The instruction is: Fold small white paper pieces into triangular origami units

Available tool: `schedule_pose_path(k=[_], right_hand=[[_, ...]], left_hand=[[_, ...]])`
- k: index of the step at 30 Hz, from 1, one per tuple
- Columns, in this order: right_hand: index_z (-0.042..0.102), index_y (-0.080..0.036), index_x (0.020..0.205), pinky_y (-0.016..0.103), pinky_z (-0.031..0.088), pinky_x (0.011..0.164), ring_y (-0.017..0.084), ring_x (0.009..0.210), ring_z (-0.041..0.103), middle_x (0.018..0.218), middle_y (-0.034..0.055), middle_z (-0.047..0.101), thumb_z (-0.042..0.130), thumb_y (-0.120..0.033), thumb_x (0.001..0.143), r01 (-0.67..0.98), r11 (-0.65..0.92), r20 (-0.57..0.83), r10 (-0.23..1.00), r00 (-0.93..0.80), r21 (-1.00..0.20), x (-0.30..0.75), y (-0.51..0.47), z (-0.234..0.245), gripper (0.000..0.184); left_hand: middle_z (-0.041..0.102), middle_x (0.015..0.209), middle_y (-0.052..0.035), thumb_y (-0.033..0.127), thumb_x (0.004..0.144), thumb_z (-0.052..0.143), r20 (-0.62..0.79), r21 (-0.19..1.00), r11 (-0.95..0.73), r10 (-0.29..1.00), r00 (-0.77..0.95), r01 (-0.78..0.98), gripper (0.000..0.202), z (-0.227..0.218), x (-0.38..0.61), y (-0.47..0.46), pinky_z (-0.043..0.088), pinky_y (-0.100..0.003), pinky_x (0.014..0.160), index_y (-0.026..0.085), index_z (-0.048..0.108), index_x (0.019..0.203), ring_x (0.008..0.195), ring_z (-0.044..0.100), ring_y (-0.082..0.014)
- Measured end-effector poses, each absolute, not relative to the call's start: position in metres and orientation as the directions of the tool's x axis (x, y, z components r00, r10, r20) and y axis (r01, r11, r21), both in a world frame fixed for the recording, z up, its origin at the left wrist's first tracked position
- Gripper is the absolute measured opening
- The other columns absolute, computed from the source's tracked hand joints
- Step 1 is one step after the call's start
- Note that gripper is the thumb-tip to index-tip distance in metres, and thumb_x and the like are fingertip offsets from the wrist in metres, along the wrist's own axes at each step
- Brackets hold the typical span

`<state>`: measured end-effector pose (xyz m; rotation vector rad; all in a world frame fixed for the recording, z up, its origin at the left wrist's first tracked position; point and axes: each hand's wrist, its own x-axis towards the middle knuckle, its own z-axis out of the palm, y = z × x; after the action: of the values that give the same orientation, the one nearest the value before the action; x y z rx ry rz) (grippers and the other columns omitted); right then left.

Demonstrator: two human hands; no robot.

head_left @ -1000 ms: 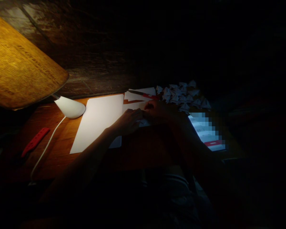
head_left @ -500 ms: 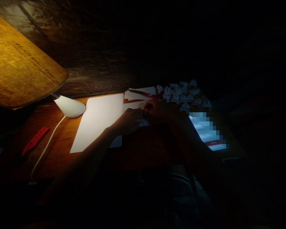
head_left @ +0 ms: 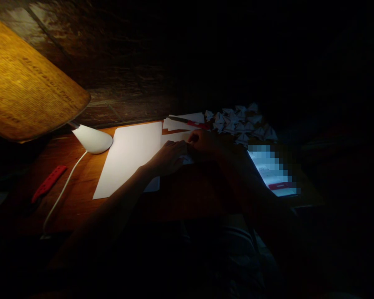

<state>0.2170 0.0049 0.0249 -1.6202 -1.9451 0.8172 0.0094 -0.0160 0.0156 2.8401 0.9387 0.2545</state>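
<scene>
Close together at the middle of the table, my left hand [head_left: 171, 157] and my right hand [head_left: 201, 143] work on a small piece of white paper [head_left: 187, 159]. Only a bit of that paper shows, under and between the fingers. The left hand is closed, its fingers bent down over the paper. Curled fingers of my right hand pinch at the paper's far side; the fingertips are partly in shadow. Beside my left forearm lies a stack of large white sheets [head_left: 131, 155]. Just beyond the hands is more cut white paper [head_left: 174, 137].
A lamp with a brown shade [head_left: 34, 87] and white base [head_left: 95, 140] stands at left, its cable [head_left: 64, 187] beside a red-handled tool [head_left: 50, 182]. A red-and-dark cutter [head_left: 187, 121] rests on paper at the back. Several folded paper pieces [head_left: 233, 122] and a lit phone [head_left: 269, 170] are at right.
The view has shifted very slightly. Both hands stay almost in place over the small paper, with no clear change in their hold.
</scene>
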Motion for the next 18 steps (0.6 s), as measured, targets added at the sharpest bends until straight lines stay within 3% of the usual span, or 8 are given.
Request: schedule_pose_path(k=[6, 12, 18], right_hand=[[0.075, -0.016, 0.092, 0.027, 0.045, 0.072, 0.018, 0.086, 0.067, 0.102, 0.0094, 0.079, 0.081, -0.015, 0.084, 0.701, 0.113, -0.035, 0.980, -0.194, -0.704, 0.2151, 0.0045, 0.0267, 0.010], [0.075, -0.015, 0.095, 0.026, 0.047, 0.073, 0.018, 0.086, 0.067, 0.105, 0.0096, 0.079, 0.081, -0.016, 0.084, 0.678, 0.109, -0.042, 0.978, -0.203, -0.727, 0.2165, 0.0063, 0.0234, 0.013], [0.076, -0.013, 0.100, 0.027, 0.047, 0.076, 0.018, 0.089, 0.068, 0.106, 0.0100, 0.078, 0.081, -0.018, 0.085, 0.671, 0.124, -0.030, 0.977, -0.212, -0.731, 0.2170, 0.0059, 0.0263, 0.016]], left_hand=[[0.070, 0.121, -0.0123, 0.015, 0.091, 0.055, 0.114, 0.179, -0.794, 0.604, 0.789, 0.581, 0.024, 0.0161, 0.0102, -0.0173, 0.052, -0.049, 0.104, 0.021, 0.066, 0.111, 0.115, 0.066, -0.0308], [0.066, 0.142, -0.0146, 0.016, 0.096, 0.053, 0.145, 0.143, -0.808, 0.589, 0.795, 0.572, 0.030, 0.0121, 0.0080, -0.0178, 0.047, -0.055, 0.114, 0.020, 0.066, 0.122, 0.132, 0.061, -0.0334], [0.068, 0.125, -0.0137, 0.015, 0.094, 0.054, 0.121, 0.165, -0.794, 0.604, 0.787, 0.584, 0.026, 0.0118, 0.0065, -0.0164, 0.053, -0.049, 0.104, 0.019, 0.066, 0.116, 0.115, 0.066, -0.0302]])
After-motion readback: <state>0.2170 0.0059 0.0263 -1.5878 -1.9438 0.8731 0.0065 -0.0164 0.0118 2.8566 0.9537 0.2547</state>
